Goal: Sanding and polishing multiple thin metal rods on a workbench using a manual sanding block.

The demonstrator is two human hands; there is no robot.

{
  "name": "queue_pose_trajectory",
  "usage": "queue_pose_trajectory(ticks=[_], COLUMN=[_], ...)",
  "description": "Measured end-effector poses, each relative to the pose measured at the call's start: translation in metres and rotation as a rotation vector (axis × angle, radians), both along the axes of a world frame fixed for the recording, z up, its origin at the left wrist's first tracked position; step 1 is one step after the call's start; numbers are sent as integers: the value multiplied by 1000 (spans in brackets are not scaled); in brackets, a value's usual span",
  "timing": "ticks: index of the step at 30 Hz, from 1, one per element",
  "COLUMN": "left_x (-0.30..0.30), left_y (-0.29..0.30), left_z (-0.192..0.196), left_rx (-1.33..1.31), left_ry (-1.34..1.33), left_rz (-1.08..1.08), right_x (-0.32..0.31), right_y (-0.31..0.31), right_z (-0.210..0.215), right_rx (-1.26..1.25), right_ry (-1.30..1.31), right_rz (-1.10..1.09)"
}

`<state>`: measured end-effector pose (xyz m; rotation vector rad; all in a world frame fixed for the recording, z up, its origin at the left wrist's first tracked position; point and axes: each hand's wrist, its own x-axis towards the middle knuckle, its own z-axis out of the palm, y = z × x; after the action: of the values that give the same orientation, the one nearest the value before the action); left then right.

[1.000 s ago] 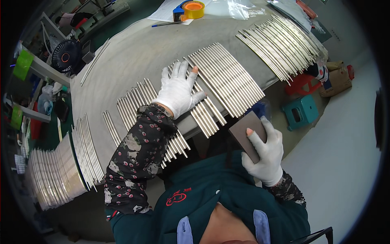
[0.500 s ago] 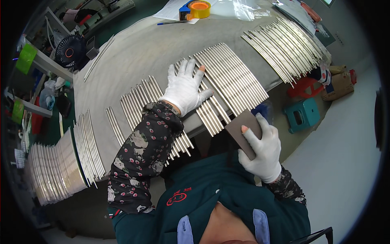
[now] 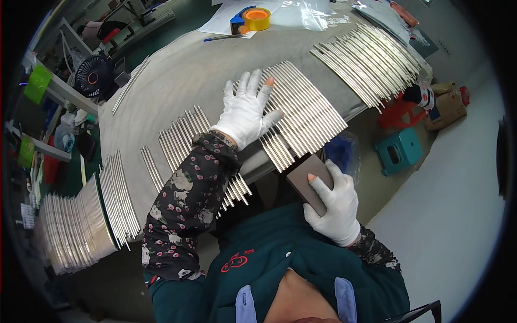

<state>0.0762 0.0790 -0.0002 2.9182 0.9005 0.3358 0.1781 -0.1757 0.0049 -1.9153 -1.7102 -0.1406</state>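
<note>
A: Starting at the left, what's laid out?

B: A thick stack of thin metal rods at the tabletop's left end, a smaller fan of rods beside it, then a short row just left of the floral sleeve.

A: And the left hand?

B: Gloved in white, laid flat with its fingers spread apart, palm down on the middle group of rods. It grips nothing; it presses on them.

A: The right hand?

B: Off the tabletop's near edge, close to the chest. Its fingers are clamped around a flat grey-brown abrasive block.

A: So which step is this?

B: My guess is a pause between rubbing passes: rods pinned, block lifted away. The block is clear of the rods, just right of their near ends and lower in the picture.

A: What does the next move call for?

B: Probably bringing the block flat onto the held rods while the left hand keeps them from rolling.

A: Further right?

B: Another fan of rods, untouched.
</note>
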Motion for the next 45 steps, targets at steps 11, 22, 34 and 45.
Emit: queue_pose_trajectory(ticks=[11,22,34,45], left_x=[-22,-24,-25,-30], left_y=[-13,-16,-17,-18], left_z=[0,-1,2,3], left_rx=[-80,-46,-12,-6], left_ry=[154,160,144,163], left_rz=[31,36,20,48], right_x=[9,-2,-7,4], right_y=[1,30,57,1], right_z=[8,5,11,8], right_rx=[63,43,15,97], right_ry=[4,-102,-152,-65], right_rz=[-42,-18,-29,-17])
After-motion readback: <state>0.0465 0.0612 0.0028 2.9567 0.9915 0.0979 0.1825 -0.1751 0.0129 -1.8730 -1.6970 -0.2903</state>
